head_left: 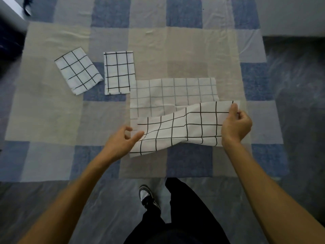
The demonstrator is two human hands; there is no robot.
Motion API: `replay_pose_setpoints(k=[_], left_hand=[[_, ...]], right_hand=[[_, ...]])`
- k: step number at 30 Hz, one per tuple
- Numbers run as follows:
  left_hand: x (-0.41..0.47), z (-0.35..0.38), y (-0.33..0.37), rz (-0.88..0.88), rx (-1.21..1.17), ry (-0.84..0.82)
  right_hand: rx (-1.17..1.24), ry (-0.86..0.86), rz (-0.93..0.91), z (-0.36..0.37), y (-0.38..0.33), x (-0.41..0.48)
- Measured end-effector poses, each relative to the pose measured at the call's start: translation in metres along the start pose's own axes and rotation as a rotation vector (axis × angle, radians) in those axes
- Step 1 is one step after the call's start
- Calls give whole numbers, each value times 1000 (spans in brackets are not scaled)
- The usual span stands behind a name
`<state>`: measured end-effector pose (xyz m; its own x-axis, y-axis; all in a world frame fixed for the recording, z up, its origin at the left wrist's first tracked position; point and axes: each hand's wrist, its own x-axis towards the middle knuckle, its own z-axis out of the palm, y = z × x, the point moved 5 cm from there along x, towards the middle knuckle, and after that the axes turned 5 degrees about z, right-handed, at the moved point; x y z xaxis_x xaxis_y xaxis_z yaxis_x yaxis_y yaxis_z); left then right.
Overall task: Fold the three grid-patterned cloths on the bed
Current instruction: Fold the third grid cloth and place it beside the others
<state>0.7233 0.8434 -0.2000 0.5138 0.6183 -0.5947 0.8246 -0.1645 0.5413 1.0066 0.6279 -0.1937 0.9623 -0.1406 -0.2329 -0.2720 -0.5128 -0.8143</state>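
1. The tilted cloth [78, 70] and the straight cloth [118, 73] lie folded on the left of the bed [175, 50]. So I'd say we're on the third cloth [175, 95], spread mid-bed, near edge raised for its first fold.
2. Right hand [235, 125] has thumb and fingers clamped on the near-right corner, holding it up.
3. Left hand [123, 140] is by the near-left edge, fingers apart and loose, gripping nothing. Can't tell if the thumb touches.
4. Next, probably: left takes its corner, then both carry the edge to the far side, lined up.
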Motion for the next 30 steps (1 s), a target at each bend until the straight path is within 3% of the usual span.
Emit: replay_pose_setpoints(k=[6, 8, 12, 14, 21, 27, 30], left_hand=[[4, 17, -8, -150, 176, -113], [4, 22, -9, -181, 58, -72], [14, 13, -2, -186, -489, 159], [20, -2, 8, -109, -528, 274], [26, -24, 30, 116, 37, 525], [36, 6, 49, 284, 559, 448], [53, 19, 54, 356, 636, 410]], right_hand=[[52, -17, -6, 12, -9, 12], [48, -26, 2, 17, -10, 16], [33, -55, -10, 28, -14, 25], [15, -89, -30, 34, -19, 31], [-23, -178, -63, 52, -25, 52], [-109, -149, -104, 50, -22, 57], [-169, -134, -158, 48, -17, 58]])
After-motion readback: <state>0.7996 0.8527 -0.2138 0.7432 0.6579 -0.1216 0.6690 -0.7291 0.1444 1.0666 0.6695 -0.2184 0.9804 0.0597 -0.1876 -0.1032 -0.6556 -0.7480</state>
